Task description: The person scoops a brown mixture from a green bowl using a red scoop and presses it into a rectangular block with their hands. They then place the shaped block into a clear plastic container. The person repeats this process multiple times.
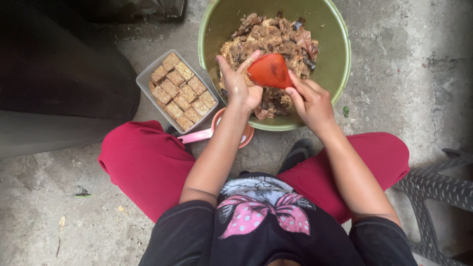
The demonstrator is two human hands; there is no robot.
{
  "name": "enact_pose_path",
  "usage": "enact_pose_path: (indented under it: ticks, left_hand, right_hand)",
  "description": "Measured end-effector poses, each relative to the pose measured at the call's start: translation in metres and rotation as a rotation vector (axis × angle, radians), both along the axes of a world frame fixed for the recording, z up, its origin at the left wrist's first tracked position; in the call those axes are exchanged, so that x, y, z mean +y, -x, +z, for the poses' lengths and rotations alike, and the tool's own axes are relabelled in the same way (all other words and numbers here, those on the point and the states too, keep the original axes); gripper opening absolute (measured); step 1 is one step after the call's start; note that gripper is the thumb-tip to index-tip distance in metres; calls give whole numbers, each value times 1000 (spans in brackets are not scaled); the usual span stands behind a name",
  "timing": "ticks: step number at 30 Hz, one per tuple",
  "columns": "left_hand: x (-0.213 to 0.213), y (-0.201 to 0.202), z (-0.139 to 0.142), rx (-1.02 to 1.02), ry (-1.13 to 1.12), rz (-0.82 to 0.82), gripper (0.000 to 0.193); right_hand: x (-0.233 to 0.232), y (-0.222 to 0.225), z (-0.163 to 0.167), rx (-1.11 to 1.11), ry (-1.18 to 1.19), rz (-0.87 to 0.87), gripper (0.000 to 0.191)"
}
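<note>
A person is sitting on a concrete floor (404, 59) in red trousers, looking down at both bare hands working over a large green basin (335, 54). The basin is holding a brown, shredded food mixture (276, 42), heaped mostly at its middle and far side, just beyond the fingertips.

The right hand (310, 101) is gripping a red-orange plastic scoop (269, 70). Its fingers are curling closed around the scoop's near edge, with the thumb side hidden, and the scoop's rounded back is facing up toward the camera. The scoop is sitting directly between the two hands, above the mixture at the near part of the basin.

The left hand (240, 83) is hovering with fingers spread and loosely open, palm turned toward the scoop and touching its left edge. It is not closing on anything; bits of mixture are clinging to the fingers.

Both forearms are reaching forward from the body and angling inward, meeting over the basin's near rim.

Just left of the left wrist, a clear rectangular tub (145, 79) is lying on the floor, packed with rows of tan square blocks (180, 91). Under the left forearm, a pink-handled dipper (197, 136) is resting beside the basin.
</note>
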State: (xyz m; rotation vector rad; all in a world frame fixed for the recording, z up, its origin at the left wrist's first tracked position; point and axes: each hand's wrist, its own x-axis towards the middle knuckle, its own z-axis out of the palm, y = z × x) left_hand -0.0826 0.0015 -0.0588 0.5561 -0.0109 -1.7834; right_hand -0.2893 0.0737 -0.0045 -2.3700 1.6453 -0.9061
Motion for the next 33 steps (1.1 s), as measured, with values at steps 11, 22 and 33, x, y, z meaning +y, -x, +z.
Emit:
enact_pose_path:
  ticks: [11, 22, 33]
  left_hand:
    - [-1, -2, 0, 60, -94, 59, 120]
    - [1, 6, -5, 56, -199, 43, 112]
    - [9, -3, 18, -327, 167, -77, 131]
  right_hand:
    - [6, -7, -6, 79, 40, -29, 41]
    - [0, -8, -7, -11, 19, -61, 42]
    - [4, -4, 1, 39, 111, -54, 42]
